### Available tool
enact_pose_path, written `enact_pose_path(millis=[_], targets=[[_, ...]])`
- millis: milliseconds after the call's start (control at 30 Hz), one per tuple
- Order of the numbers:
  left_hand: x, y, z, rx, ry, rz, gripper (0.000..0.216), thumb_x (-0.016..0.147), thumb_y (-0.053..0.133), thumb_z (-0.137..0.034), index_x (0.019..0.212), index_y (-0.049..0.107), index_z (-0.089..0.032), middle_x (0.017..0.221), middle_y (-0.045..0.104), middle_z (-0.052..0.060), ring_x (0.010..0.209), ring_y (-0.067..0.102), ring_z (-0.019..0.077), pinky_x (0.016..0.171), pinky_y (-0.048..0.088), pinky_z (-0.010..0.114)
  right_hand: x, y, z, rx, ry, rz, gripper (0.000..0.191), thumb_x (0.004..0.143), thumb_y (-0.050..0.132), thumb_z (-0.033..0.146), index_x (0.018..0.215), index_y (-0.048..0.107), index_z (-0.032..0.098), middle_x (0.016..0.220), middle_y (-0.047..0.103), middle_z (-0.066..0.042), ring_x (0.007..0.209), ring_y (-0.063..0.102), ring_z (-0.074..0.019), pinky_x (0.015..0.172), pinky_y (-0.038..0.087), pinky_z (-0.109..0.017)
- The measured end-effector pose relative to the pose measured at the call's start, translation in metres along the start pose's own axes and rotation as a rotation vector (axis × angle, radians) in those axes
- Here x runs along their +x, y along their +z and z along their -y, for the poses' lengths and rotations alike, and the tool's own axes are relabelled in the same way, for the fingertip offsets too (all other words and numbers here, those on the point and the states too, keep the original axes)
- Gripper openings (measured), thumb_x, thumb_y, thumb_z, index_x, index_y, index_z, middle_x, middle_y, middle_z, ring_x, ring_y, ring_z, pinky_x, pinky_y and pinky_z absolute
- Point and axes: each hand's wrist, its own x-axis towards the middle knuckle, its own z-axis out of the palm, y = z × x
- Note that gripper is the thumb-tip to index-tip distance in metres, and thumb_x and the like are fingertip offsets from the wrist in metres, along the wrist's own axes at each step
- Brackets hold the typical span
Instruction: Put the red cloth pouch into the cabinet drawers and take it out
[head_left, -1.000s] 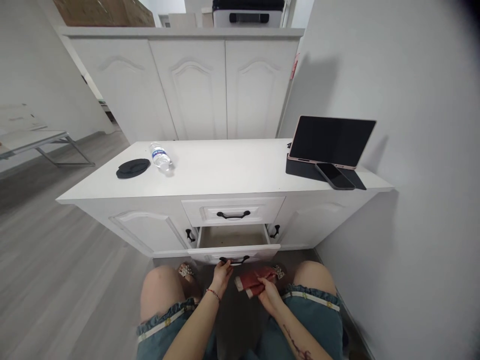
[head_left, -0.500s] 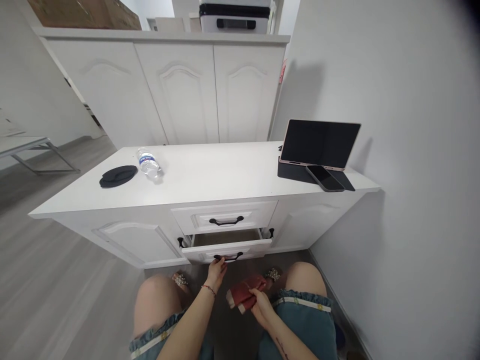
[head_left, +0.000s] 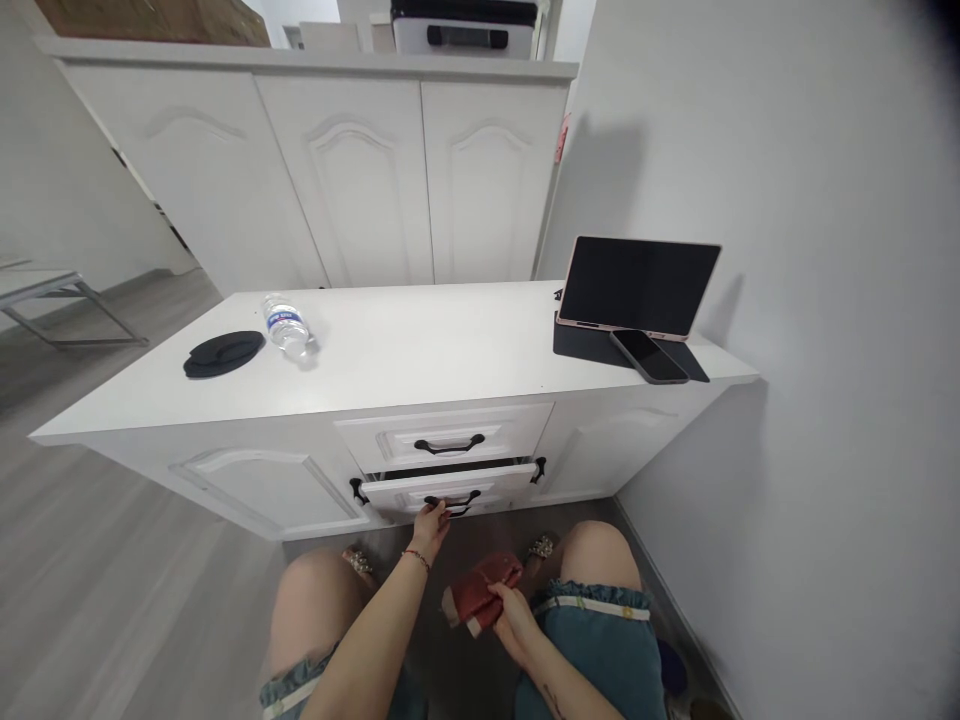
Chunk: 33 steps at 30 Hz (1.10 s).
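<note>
My left hand (head_left: 433, 527) is closed at the black drawer handle (head_left: 463, 499) of the lower white drawer (head_left: 495, 488), its fingers around the handle's left end. That drawer stands slightly pulled out, with a dark narrow gap above its front. In my right hand (head_left: 514, 622), between my knees, is a crumpled red thing with pale ends (head_left: 480, 588); whether it is cloth or a wrapper I cannot tell. Just above, the upper drawer (head_left: 510, 428) is closed.
On the white cabinet top (head_left: 420, 350) lie a clear plastic bottle (head_left: 286, 325) and a flat black object (head_left: 223, 355) at left. A tablet (head_left: 637, 285) leans on the wall at right, with a phone (head_left: 649, 357) before it. Another white cabinet (head_left: 367, 190) stands behind.
The lower drawer has slid inward with my left hand on its handle, so its opening is much narrower. My right hand still holds the red thing, shifted slightly left.
</note>
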Motion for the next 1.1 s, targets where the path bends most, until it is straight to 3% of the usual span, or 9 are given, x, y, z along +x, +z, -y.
enact_pose_path(millis=[300, 833, 1100], targets=[[0.010, 0.009, -0.009, 0.023, 0.005, -0.019, 0.020, 0.073, 0.069, -0.008, 0.068, 0.053, -0.019, 0.069, 0.061, -0.003, 0.064, 0.060, 0.0113, 0.074, 0.044, 0.031, -0.012, 0.012, 0.000, -0.053, -0.012, -0.001, 0.019, 0.050, 0.069, 0.019, 0.068, 0.063, 0.016, 0.067, 0.070, -0.004, 0.066, 0.065, -0.0187, 0.068, 0.049, -0.028], [0.020, 0.016, -0.017, 0.059, 0.035, 0.001, 0.021, 0.072, 0.073, -0.015, 0.073, 0.052, -0.020, 0.076, 0.063, -0.002, 0.070, 0.063, 0.0116, 0.068, 0.043, 0.027, -0.008, 0.014, -0.014, -0.077, -0.017, -0.023, 0.018, 0.049, 0.069, 0.022, 0.064, 0.059, 0.019, 0.064, 0.068, -0.002, 0.063, 0.062, -0.0173, 0.065, 0.047, -0.027], [0.006, 0.005, 0.003, 0.155, 0.045, -0.007, 0.013, 0.081, 0.063, -0.024, 0.071, 0.054, -0.020, 0.070, 0.061, 0.001, 0.068, 0.061, 0.0155, 0.071, 0.043, 0.030, -0.006, 0.014, -0.014, -0.119, -0.030, 0.015, 0.020, 0.050, 0.068, 0.022, 0.069, 0.062, 0.019, 0.065, 0.068, -0.001, 0.064, 0.063, -0.0181, 0.064, 0.047, -0.027]])
